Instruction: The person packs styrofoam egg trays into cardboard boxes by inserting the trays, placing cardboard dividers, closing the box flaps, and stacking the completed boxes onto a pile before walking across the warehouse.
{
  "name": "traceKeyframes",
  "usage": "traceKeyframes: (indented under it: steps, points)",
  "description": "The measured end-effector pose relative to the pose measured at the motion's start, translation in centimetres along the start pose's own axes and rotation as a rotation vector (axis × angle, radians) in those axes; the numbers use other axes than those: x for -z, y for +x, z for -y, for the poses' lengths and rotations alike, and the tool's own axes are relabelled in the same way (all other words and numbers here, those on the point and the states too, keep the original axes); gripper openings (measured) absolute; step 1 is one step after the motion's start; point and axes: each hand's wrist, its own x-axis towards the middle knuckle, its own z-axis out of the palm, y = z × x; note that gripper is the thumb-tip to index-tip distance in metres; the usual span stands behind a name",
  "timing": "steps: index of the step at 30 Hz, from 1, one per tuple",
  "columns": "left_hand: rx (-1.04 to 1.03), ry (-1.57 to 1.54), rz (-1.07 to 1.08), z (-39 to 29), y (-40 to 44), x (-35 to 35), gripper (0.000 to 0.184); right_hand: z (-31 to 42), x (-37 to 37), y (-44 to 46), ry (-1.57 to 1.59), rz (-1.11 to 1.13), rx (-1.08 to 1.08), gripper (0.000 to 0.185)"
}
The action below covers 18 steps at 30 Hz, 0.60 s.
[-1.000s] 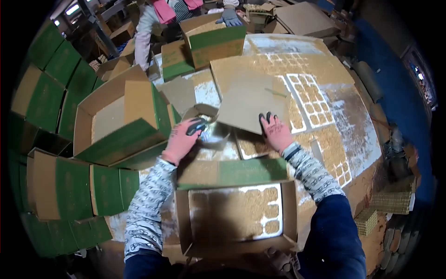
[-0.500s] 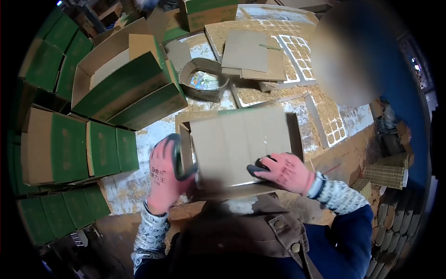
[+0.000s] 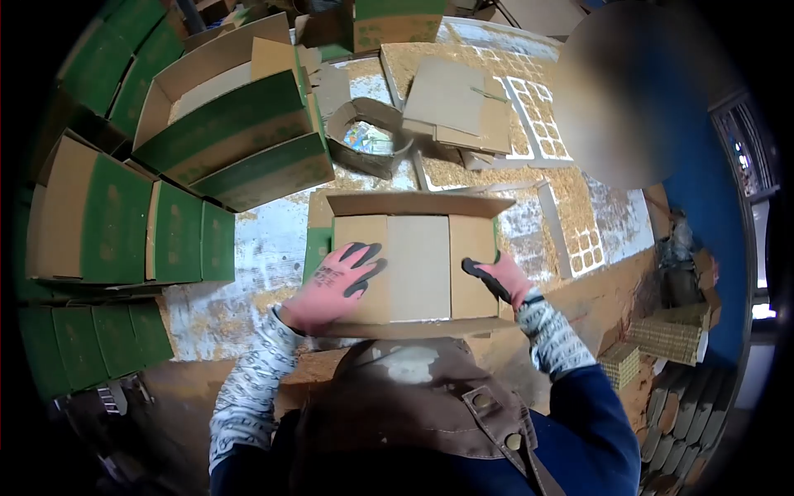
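Observation:
A cardboard box (image 3: 420, 293) lies in front of me. Its two short flaps are folded inward, and a pale cardboard sheet (image 3: 418, 264) shows between them. The long back flap (image 3: 413, 204) and the near flap (image 3: 413, 328) stick up or outward. On the left short flap rests my left hand (image 3: 335, 285), in a pink glove with dark fingertips, its fingers spread. At the right short flap (image 3: 473, 289) is my right hand (image 3: 504, 279), gloved alike, thumb and fingers apart and touching the cardboard near the box's right edge.
Green and brown boxes (image 3: 116, 219) are stacked at the left, beside a large open box (image 3: 236, 124). Behind my box stand a cut-down carton (image 3: 368, 161) with small packets and a pile of cardboard sheets (image 3: 451, 95). White-celled trays (image 3: 579, 215) with brown grainy material lie right. A blurred round shape covers the upper right.
The pale sheet, earlier raised over the box, now lies inside it. The short flaps are folded over it. My left hand has moved right onto its flap; my right hand is at the right side.

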Motion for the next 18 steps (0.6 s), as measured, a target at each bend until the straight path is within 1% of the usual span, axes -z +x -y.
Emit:
traceKeyframes:
  steps: [1, 3, 4, 5, 6, 7, 8, 9, 10, 11, 12, 13, 14, 15, 17, 18]
  points:
    - [-0.018, -0.003, 0.046, 1.1, -0.5, 0.3, 0.049, 1.8, -0.1, -0.9, 0.028, -0.004, -0.092, 0.047]
    - [0.16, -0.531, -0.401, 3.0, -2.1, -2.2, 0.045, -1.7, 0.3, -1.0, 0.069, -0.046, -0.165, 0.044]
    - [0.186, -0.785, -0.654, 4.2, -2.9, -3.9, 0.044, -3.3, 0.9, -0.7, 0.107, -0.054, -0.08, 0.043]
    - [0.318, -1.033, -0.71, 9.1, -4.2, -8.7, 0.042, -5.4, 1.4, -0.4, 0.136, -0.084, -0.033, 0.042]
    - [0.444, -1.286, -0.807, 14.0, -5.6, -13.5, 0.041, -5.4, 2.1, -0.7, 0.183, -0.054, -0.025, 0.036]
    - [0.548, -1.357, -0.725, 12.1, -4.8, -14.0, 0.042, -5.6, 2.9, -1.0, 0.175, -0.04, -0.048, 0.035]
    - [0.599, -1.328, -0.566, 7.4, -3.6, -12.5, 0.043, -6.8, 4.0, -0.8, 0.117, 0.0, -0.059, 0.035]
    - [0.601, -1.352, -0.478, 5.4, -2.9, -11.7, 0.044, -7.6, 4.9, -0.6, -0.065, -0.039, 0.005, 0.036]
    - [0.574, -1.426, -0.431, 4.3, -2.5, -11.2, 0.045, -6.8, 5.4, -1.3, -0.267, -0.092, 0.206, 0.036]
    - [0.425, -1.687, -0.409, 6.6, -1.9, -13.3, 0.046, -6.0, 5.9, -2.0, -0.479, -0.189, 0.395, 0.038]
    - [0.386, -1.76, -0.421, 5.6, -1.1, -11.1, 0.045, -5.1, 6.8, -2.4, -0.156, -0.216, 0.304, 0.038]
    - [0.346, -1.828, -0.429, 3.3, -0.8, -7.6, 0.045, -3.6, 7.6, -3.1, 0.327, -0.138, 0.237, 0.04]
    - [0.315, -1.895, -0.432, 2.1, -0.7, -5.5, 0.045, -2.0, 8.4, -3.7, 0.815, -0.106, 0.159, 0.044]
    - [0.171, -1.885, -0.465, 3.0, -0.5, -5.4, 0.044, -0.9, 8.4, -3.8, 0.956, -0.142, 0.104, 0.044]
    - [0.269, -1.807, -0.555, -2.2, 0.6, 2.2, 0.044, 0.2, 7.5, -1.9, 0.917, -0.212, 0.095, 0.045]
    - [0.065, -1.301, -0.595, -1.6, 1.1, 3.7, 0.042, 0.7, 6.8, -0.6, 0.874, -0.232, 0.109, 0.045]
